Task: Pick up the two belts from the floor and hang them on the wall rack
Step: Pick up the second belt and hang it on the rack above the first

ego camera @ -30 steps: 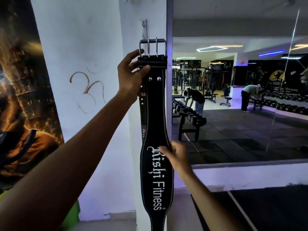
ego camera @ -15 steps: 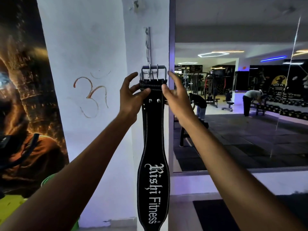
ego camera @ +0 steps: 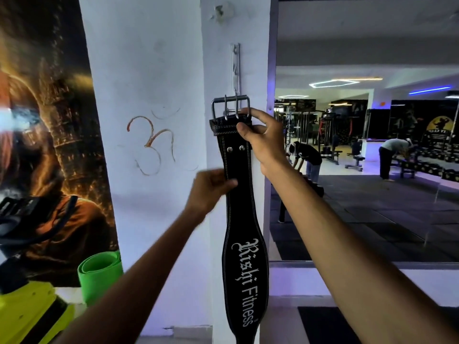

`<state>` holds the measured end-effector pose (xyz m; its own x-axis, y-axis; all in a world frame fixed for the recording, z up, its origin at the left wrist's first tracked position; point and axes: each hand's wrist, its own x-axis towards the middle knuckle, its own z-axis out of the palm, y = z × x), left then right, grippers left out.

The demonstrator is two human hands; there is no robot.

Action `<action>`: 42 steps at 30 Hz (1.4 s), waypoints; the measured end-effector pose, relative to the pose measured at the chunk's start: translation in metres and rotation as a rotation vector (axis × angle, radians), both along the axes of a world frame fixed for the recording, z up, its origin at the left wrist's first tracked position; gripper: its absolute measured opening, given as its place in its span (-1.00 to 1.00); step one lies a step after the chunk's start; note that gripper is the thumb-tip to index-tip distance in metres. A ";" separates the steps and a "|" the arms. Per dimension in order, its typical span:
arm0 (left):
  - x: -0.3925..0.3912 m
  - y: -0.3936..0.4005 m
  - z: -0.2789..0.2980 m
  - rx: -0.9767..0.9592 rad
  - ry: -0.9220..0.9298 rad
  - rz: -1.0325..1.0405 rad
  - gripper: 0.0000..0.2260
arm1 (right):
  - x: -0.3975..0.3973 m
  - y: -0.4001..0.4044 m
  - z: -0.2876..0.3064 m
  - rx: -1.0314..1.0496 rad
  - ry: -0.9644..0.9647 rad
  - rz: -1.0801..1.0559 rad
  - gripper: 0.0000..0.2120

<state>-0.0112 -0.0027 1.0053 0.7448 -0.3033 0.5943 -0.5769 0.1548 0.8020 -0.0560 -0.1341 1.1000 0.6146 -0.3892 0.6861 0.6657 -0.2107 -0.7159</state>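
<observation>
**Belt held upright at the wall rack**

A black leather belt [ego camera: 244,219] hangs vertically against the white pillar [ego camera: 159,70], buckle end up. White lettering on its wide lower section reads "Rishi Fitness". Two rivets sit on the narrow upper strap.

The metal buckle [ego camera: 230,108] is a double-prong type. It sits at the bottom end of the wall rack [ego camera: 236,65], a narrow metal strip fixed vertically to the pillar. Whether the buckle frame is actually hooked over a peg cannot be confirmed from this angle.

The right hand [ego camera: 265,137] grips the top of the belt. Its fingers [ego camera: 248,111] are closed over the folded strap just below the buckle, thumb on the front face.

The left hand [ego camera: 211,188] is lower down, its fingers closed on the left edge of the belt, thumb across the front. This hand is motion-blurred.

To the left of the pillar is a dark poster [ego camera: 47,145], with a green rolled mat [ego camera: 101,274] below it. To the right, a wall mirror [ego camera: 372,157] reflects the gym floor
</observation>
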 end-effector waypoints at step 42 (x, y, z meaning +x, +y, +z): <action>-0.017 -0.024 0.055 -0.069 -0.383 0.289 -0.74 | -0.018 -0.024 -0.043 -0.243 -0.106 -0.144 -0.70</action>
<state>-0.0283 -0.0269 1.0598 0.5161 -0.0660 0.8540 -0.8562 -0.0099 0.5166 -0.0741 -0.1576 1.0567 0.4852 -0.2836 0.8271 0.6846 -0.4653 -0.5611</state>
